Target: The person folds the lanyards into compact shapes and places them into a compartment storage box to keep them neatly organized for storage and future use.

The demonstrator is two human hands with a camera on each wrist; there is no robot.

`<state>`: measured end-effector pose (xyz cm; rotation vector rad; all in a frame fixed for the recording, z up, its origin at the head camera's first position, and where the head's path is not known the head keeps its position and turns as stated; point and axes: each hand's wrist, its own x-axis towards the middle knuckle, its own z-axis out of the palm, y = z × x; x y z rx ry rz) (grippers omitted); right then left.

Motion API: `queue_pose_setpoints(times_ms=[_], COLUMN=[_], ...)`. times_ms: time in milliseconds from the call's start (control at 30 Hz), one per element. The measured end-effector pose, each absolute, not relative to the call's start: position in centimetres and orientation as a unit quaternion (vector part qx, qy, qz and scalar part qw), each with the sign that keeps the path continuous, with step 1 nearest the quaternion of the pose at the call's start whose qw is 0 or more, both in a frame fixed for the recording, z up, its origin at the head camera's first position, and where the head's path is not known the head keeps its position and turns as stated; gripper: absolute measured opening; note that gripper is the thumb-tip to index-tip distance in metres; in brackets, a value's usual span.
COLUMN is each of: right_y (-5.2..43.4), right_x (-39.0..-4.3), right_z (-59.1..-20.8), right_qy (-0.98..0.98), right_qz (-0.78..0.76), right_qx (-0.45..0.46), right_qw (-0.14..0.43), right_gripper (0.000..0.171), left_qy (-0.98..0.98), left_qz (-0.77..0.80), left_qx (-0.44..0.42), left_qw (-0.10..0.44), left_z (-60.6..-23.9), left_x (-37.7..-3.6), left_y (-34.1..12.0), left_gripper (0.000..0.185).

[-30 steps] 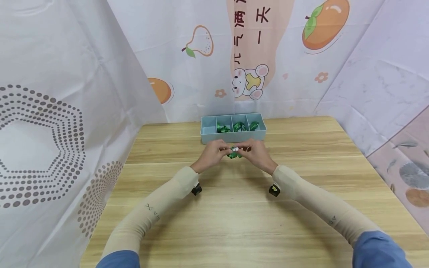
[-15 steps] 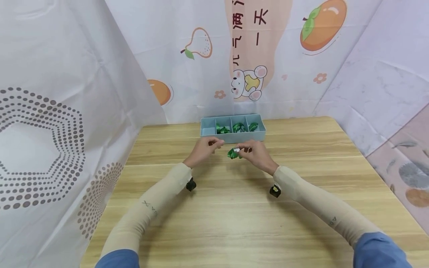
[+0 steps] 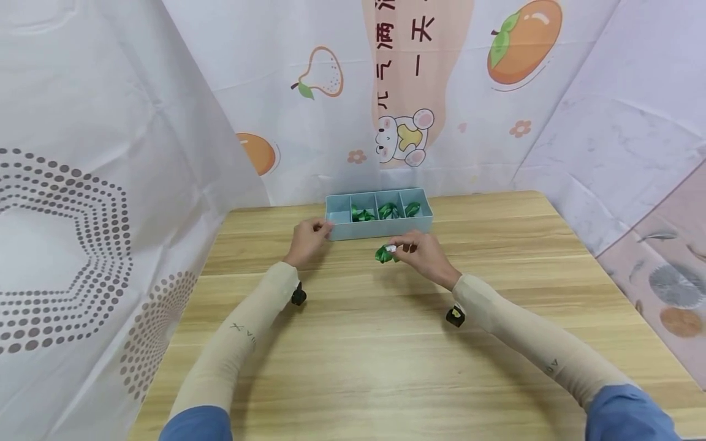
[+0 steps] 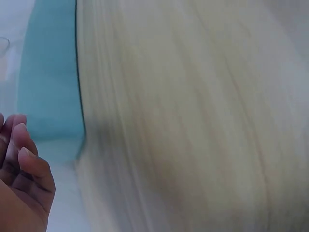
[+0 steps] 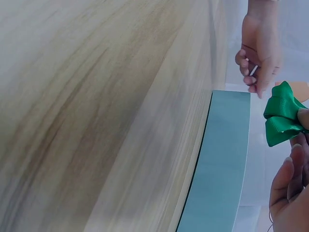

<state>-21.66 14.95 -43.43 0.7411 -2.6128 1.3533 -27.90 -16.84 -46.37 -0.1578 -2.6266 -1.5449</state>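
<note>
Green ribbon bow: pinched in right hand grip, held clear above bench, just before blue divided tray. Left hand: fingers loosely curled, empty, at tray's left end, seemingly steadying.

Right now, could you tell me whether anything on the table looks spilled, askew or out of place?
Nothing stands out. The blue organiser tray sits square on the wooden table, with green bows in three compartments and the leftmost one empty. The right hand pinches another green bow; the left hand is at the tray's left end.
</note>
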Motion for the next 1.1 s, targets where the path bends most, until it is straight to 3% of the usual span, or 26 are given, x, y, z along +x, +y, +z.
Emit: queue_pose_setpoints(times_ms=[500, 1100], right_y=[15.3, 14.6], right_x=[-21.5, -22.2], right_z=[-43.6, -42.5], right_qy=[-0.85, -0.854], right_qz=[0.45, 0.457], right_qx=[0.264, 0.241], right_qw=[0.075, 0.054], right_gripper=[0.015, 0.017], left_qy=[-0.862, -0.831], left_qz=[-0.506, -0.555], left_qx=[0.02, 0.024], left_qw=[0.037, -0.027], left_z=[-46.8, -46.6], left_x=[-28.6, -29.2], left_y=[-17.5, -17.8], left_gripper=[0.032, 0.033])
